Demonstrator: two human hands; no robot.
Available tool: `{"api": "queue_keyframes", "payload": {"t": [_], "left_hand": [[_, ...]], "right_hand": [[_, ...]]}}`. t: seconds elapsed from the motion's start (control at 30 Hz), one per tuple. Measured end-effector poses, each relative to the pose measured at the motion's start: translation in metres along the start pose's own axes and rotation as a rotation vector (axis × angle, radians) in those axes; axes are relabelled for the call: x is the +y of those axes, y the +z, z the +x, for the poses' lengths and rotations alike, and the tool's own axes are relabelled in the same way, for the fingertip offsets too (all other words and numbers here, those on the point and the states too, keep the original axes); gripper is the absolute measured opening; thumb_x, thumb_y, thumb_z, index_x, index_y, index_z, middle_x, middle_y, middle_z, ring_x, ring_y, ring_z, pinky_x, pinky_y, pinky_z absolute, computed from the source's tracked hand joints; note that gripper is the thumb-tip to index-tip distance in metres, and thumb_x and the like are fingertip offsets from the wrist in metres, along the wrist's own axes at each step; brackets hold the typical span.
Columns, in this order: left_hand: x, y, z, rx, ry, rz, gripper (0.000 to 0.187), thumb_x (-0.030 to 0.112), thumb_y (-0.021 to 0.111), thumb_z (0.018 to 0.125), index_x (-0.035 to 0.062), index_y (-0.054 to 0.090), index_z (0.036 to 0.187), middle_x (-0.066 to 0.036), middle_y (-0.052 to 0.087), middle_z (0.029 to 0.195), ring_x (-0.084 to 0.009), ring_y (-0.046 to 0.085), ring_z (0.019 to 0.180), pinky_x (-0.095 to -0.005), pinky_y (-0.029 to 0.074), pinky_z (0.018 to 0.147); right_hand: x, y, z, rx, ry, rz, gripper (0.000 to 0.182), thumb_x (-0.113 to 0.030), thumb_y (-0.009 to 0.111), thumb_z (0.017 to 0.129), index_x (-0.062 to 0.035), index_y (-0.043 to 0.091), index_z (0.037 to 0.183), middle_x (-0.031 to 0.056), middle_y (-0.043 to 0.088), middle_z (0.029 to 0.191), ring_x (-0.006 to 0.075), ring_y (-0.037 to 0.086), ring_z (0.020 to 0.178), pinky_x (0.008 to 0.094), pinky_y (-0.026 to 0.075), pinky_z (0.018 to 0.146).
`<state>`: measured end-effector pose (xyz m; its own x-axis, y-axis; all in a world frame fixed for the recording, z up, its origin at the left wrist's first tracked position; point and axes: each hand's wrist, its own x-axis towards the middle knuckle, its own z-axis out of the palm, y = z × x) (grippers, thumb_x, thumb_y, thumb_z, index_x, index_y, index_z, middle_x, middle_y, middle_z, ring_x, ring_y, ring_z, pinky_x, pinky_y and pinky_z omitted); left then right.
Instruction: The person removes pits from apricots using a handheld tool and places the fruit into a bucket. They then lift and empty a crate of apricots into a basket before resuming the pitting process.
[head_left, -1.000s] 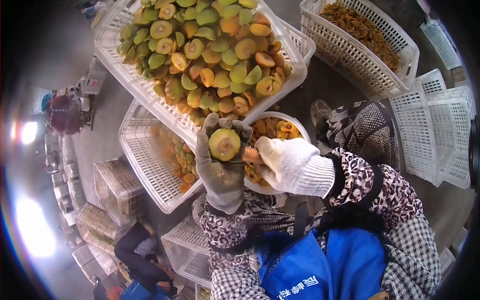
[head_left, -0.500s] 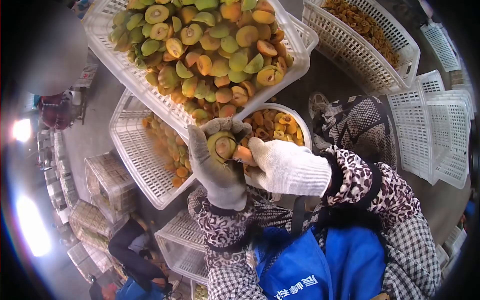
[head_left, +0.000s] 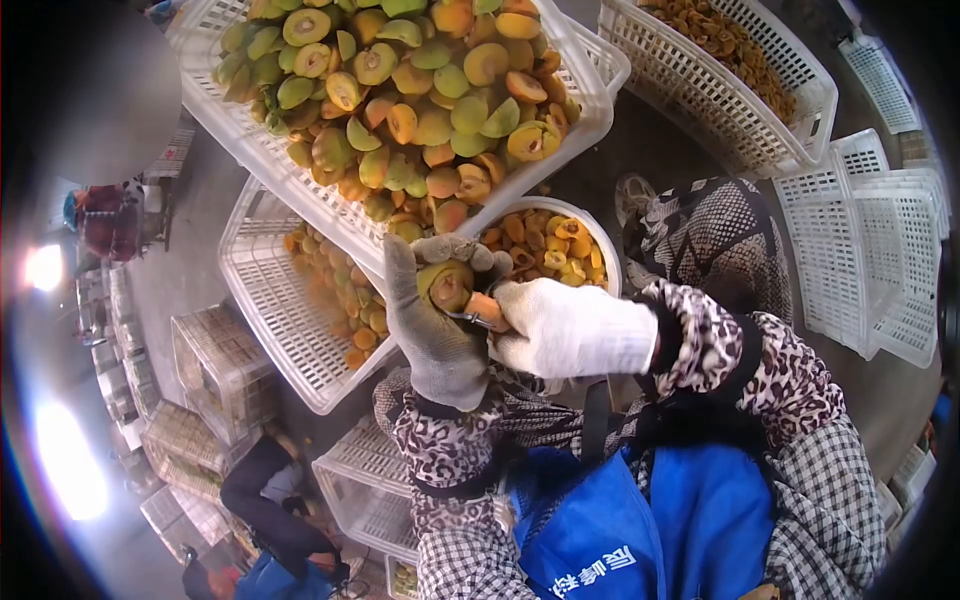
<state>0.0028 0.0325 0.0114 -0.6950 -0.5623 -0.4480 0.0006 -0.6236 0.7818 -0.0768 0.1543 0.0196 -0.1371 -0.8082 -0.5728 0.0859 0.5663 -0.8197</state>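
My left hand [head_left: 435,345], in a soiled grey-white glove, cups a green-orange apricot half [head_left: 448,284] with its cut face turned up. In my white-gloved right hand [head_left: 580,328] is a pitting knife [head_left: 486,311] with a short wooden handle. Its curved metal end touches the lower right of the cut face, near the pit area. Just beyond my hands stands a white plastic crate [head_left: 585,140] heaped with green and orange apricot halves [head_left: 430,130]. A round white bucket [head_left: 606,240] of orange pieces sits beyond my right hand.
Below the heaped crate, another white crate [head_left: 250,235] holds orange fruit pieces. A crate of darker pieces [head_left: 815,150] stands at the upper right, near stacked crates [head_left: 850,260]. A person [head_left: 275,510] sits at the lower left, beside more crates [head_left: 205,375].
The curved metal end has shifted from around the pit area to the lower edge of the cut face. Both hands have turned slightly; the left still holds the fruit.
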Motion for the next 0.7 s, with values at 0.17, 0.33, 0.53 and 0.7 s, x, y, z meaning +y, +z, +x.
{"api": "queue_keyframes", "payload": {"t": [0.17,0.33,0.53,0.7], "left_hand": [[0.000,0.002,0.002,-0.008,0.084,0.109,0.048,0.047,0.045,0.099,0.0010,0.058,0.095,-0.012,0.063,0.080,-0.0241,0.064,0.072,-0.0363,0.055,0.069],[0.007,-0.004,0.010,-0.108,-0.027,0.102,0.045,0.043,0.051,0.097,0.0004,0.059,0.086,-0.012,0.062,0.075,-0.0236,0.064,0.067,-0.0367,0.055,0.066],[0.002,-0.030,0.023,-0.204,-0.367,-0.482,0.032,0.039,0.051,0.098,0.0114,0.059,0.083,-0.006,0.058,0.067,-0.0229,0.057,0.065,-0.0371,0.051,0.067],[0.020,-0.065,0.039,0.189,0.253,-0.007,0.029,0.030,0.052,0.098,0.0080,0.053,0.116,-0.010,0.064,0.105,-0.0257,0.062,0.100,-0.0409,0.053,0.091]], "right_hand": [[-0.003,-0.009,-0.004,-0.241,0.074,0.353,0.026,-0.018,0.056,0.083,0.0004,0.057,0.101,0.0055,0.054,0.065,0.0151,0.054,0.046,0.0274,0.043,0.037],[0.030,-0.006,0.014,-0.620,0.159,1.060,0.022,-0.017,0.067,0.085,-0.0027,0.057,0.098,0.0017,0.051,0.061,0.0091,0.045,0.043,0.0225,0.033,0.032],[0.041,-0.007,0.028,-0.510,-0.008,0.692,0.010,-0.008,0.064,0.079,-0.0033,0.059,0.087,0.0009,0.051,0.059,0.0094,0.050,0.045,0.0225,0.039,0.040],[0.055,-0.020,0.008,-0.113,-0.155,-0.212,0.036,-0.034,0.061,0.083,-0.0007,0.059,0.099,0.0110,0.063,0.076,0.0296,0.064,0.070,0.0412,0.052,0.068]]}}
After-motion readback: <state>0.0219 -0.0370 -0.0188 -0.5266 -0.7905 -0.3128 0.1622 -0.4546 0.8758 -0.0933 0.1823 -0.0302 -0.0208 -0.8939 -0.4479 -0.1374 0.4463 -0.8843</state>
